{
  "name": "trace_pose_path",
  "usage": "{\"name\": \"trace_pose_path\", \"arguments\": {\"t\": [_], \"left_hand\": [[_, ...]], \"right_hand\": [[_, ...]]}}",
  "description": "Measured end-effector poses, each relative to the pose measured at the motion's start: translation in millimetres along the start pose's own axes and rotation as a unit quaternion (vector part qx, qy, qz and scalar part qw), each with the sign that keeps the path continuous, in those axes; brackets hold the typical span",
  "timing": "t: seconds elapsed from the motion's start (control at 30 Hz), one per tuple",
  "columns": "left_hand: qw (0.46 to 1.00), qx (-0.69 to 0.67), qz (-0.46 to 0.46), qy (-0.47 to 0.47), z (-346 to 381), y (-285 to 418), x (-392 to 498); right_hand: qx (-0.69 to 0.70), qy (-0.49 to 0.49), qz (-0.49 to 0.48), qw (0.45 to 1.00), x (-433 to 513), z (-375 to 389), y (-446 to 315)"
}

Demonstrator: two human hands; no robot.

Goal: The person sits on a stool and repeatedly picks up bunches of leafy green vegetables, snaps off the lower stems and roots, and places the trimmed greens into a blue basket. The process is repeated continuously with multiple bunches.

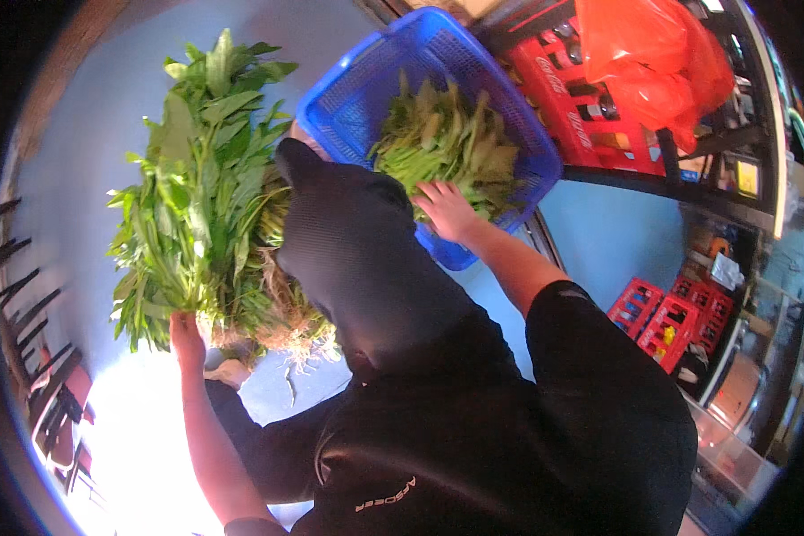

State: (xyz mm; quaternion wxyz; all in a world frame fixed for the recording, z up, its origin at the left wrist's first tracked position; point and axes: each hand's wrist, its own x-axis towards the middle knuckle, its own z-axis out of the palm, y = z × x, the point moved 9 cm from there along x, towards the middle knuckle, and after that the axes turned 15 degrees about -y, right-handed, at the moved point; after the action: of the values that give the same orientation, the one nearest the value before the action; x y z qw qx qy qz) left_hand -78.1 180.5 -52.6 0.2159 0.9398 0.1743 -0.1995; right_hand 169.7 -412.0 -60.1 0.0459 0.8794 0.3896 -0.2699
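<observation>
My left hand (189, 340) is closed around the lower stems of a bunch of leafy greens (197, 181) at the left. Beside it on the blue floor, more greens with pale roots (295, 331) lie against my clothed leg. My right hand (447, 211) rests with its fingers spread on a pile of leafy green stems (449, 141) inside a blue plastic basket (355, 74). Whether those fingers grip any stems, I cannot tell. A dark garment hides part of the floor between the two heaps.
Behind the basket stands a red bottle crate (556, 100) with a red plastic bag (656, 60) over it. Several red crates (670, 328) with bottles are at the right, near a glass case (730, 429). Dark chairs (60, 422) line the left edge. Bright glare washes out the lower left.
</observation>
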Motion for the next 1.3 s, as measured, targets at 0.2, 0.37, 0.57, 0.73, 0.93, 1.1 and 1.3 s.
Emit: {"name": "trace_pose_path", "arguments": {"t": [0.2, 0.37, 0.57, 0.73, 0.93, 1.1, 1.3], "left_hand": [[0.984, -0.116, -0.097, 0.095, -56.7, 65.7, 19.5], [0.762, -0.616, -0.157, 0.121, -111.8, 34.8, -70.4], [0.71, -0.665, -0.065, 0.22, -165.4, 54.3, -133.2], [0.739, -0.633, -0.029, 0.229, -178.2, 49.3, -171.7], [0.742, -0.638, -0.021, 0.204, -180.2, 40.9, -185.7], [0.696, -0.693, 0.02, 0.187, -179.7, 52.6, -189.2], [0.684, -0.708, 0.046, 0.169, -187.5, 59.7, -187.5]], "right_hand": [[0.089, 0.019, -0.021, 0.996, -34.1, 14.1, 21.1], [0.168, 0.169, 0.011, 0.971, -26.0, -130.7, 54.7], [0.224, 0.352, -0.078, 0.905, 23.0, -382.8, -71.2], [0.152, 0.253, -0.336, 0.895, 48.2, -472.5, -294.8], [0.014, 0.266, -0.415, 0.87, 113.1, -433.3, -361.5], [0.116, 0.221, -0.492, 0.834, 105.5, -427.8, -388.9], [0.127, 0.115, -0.536, 0.827, 110.5, -411.6, -402.0]]}}
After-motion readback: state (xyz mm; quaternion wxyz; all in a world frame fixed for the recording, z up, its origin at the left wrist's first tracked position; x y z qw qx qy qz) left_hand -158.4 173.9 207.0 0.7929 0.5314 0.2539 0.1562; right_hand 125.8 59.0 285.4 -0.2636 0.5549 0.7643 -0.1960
